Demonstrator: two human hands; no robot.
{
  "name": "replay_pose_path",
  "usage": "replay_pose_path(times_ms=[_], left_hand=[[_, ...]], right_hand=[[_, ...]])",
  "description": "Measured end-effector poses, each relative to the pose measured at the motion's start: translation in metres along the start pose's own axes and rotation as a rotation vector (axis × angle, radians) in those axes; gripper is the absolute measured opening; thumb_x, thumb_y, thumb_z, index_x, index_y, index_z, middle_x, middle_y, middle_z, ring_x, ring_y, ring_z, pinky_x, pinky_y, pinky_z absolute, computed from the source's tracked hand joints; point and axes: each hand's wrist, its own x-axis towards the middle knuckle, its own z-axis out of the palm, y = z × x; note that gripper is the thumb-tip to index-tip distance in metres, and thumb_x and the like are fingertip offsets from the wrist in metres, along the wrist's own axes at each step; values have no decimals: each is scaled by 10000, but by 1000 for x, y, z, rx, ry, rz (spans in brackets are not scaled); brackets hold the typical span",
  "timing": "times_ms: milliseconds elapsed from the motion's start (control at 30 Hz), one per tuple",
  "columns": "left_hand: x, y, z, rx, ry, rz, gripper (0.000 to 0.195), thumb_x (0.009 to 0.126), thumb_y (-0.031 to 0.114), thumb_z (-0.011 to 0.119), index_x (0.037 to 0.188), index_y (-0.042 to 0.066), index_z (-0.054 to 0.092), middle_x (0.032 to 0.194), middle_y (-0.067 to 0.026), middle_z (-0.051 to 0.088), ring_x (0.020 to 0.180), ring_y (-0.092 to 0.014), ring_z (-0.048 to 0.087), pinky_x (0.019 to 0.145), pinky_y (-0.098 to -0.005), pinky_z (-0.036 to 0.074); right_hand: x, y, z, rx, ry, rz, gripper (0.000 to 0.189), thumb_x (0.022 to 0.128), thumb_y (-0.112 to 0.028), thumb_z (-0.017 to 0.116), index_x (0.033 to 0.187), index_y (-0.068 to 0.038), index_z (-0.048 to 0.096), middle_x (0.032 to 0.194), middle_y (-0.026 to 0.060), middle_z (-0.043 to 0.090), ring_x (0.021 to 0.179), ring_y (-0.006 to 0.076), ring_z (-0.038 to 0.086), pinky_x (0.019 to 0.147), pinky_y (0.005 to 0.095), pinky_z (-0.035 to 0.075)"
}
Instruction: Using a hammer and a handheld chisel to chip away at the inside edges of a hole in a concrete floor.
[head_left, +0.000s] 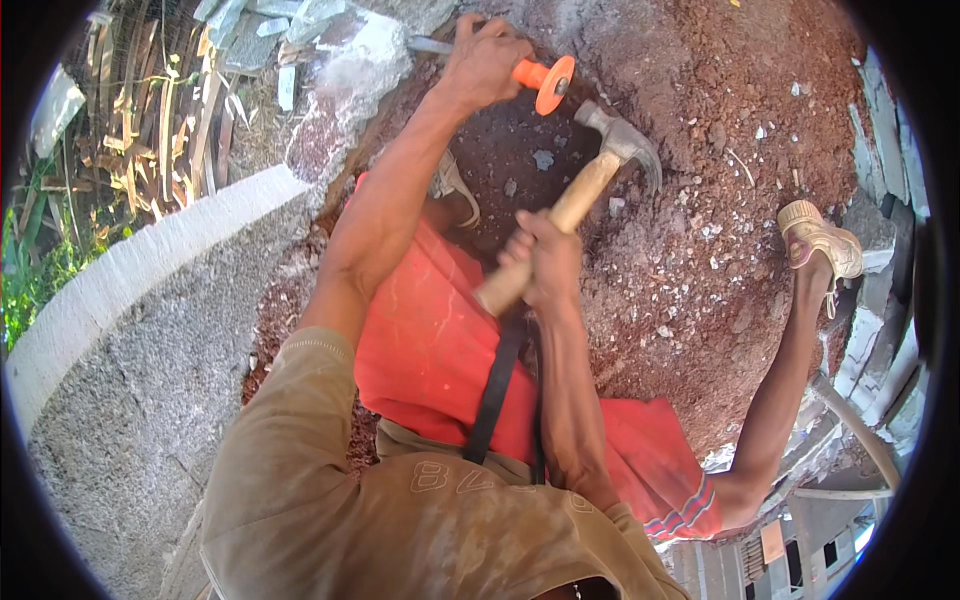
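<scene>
Around the shaft of a steel chisel (429, 45) with an orange plastic hand guard (555, 84) is my left hand (489, 61), near the top of the view. The chisel's far end reaches left to the edge of a pale rock or concrete mass (367, 71); its tip contact is hard to make out. My right hand (553, 262) grips the wooden handle of a claw hammer (589, 184). The hammer's steel head (619, 135) is just below and to the right of the guard, apart from it.
Reddish soil with pale chips (697, 247) surrounds a darker hollow (525, 165). A rough wall with a pale edge (172, 232) curves along the left, beside split wood strips (165, 120). Stacked stone slabs (870, 330) line the right, near one shoe (821, 240).
</scene>
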Motion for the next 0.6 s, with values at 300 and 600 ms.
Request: replay_pose_path(times_ms=[300,600], left_hand=[[12,2,-8,20,-3,-45,196,567,141,665,753,196,641,769,21,567,916,-129,512,883,-404,277],[6,-6,3,-52,-4,5,241,529,108,671,763,156,632,719,18,589,904,-135,518,894,-438,268]], right_hand=[[-30,-194,-112,350,-52,-910,190,753,-118,566,600,-78,459,524,19,426,547,132,460,651,302,444],[28,-10,-3,-146,-137,282,152,724,-27,587,715,-52,437,526,6,396,406,99,391,368,231,350]])
